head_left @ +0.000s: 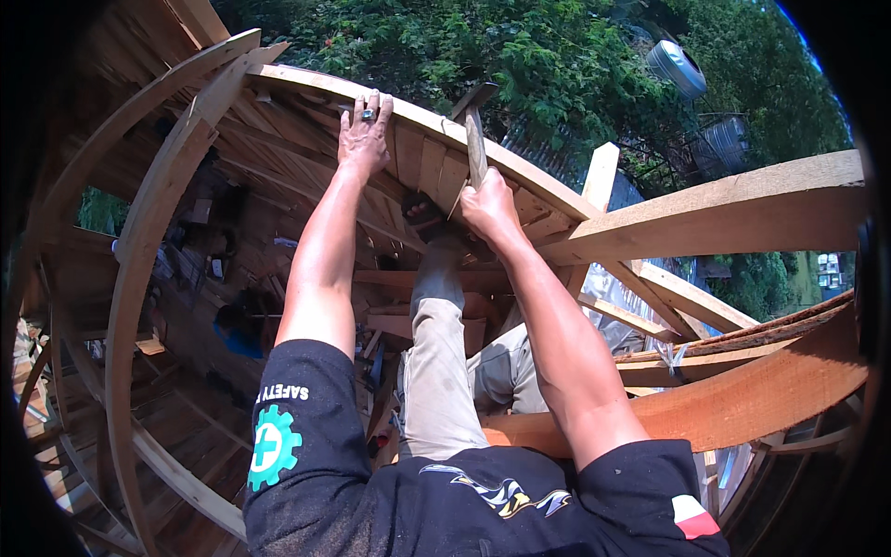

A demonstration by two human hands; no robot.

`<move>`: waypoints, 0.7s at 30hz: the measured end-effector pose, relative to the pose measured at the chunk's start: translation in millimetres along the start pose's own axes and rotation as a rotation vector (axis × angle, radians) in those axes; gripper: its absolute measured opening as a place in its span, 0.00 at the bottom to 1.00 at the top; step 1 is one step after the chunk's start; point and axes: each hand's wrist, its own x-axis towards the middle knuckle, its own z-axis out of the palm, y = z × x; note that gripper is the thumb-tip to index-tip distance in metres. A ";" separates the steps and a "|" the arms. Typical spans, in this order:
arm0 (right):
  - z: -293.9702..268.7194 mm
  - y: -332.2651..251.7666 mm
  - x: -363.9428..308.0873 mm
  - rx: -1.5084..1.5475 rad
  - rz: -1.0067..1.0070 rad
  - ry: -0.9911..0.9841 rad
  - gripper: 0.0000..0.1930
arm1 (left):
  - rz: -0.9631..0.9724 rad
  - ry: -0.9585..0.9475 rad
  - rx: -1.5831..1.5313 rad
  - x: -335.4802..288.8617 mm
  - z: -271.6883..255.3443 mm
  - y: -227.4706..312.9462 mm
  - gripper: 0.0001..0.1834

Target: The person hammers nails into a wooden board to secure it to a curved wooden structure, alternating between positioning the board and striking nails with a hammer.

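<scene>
My left hand (364, 139) rests over the upper edge of a long curved wooden beam (422, 118), fingers stretched out, with a ring on one of them. To its right my right hand (490, 204) is wrapped round the wooden handle of a hammer (476, 148). The dark metal hammer head stands above the beam's outer edge, against the greenery. Planks (432, 162) lie in a row just below the beam, between my two hands. My sandalled foot (425, 212) is braced by these planks.
A thick timber (724, 209) runs off to the right, with a wide reddish plank (705, 399) below it. Tall curved ribs (148, 232) rise at left over a deep, cluttered interior. A person in blue (237, 330) is down there. Bushes and a white tank (677, 70) lie beyond.
</scene>
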 end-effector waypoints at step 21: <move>-144.2 -149.0 -44.6 0.286 -0.566 0.378 0.13 | 0.027 -0.034 0.033 -6.9 -5.9 -0.7 0.54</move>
